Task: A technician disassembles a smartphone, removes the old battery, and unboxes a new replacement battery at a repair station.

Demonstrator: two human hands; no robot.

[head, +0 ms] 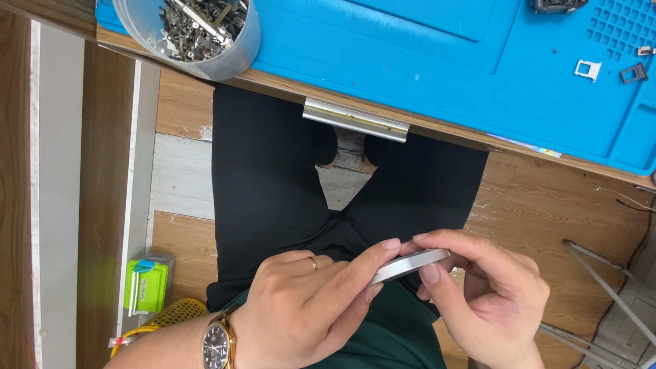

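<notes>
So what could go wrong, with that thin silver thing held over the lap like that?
The flat silver metal device is pinched edge-on by fingertips of the left hand and right hand, off the blue work mat, so a slip could drop it to the wooden floor. The clear tub of small metal parts overhangs the desk edge and might tip.

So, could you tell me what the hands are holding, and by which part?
Both hands hold a thin silver phone-like device edge-on: left hand pinches its left end, right hand grips its right end.
</notes>
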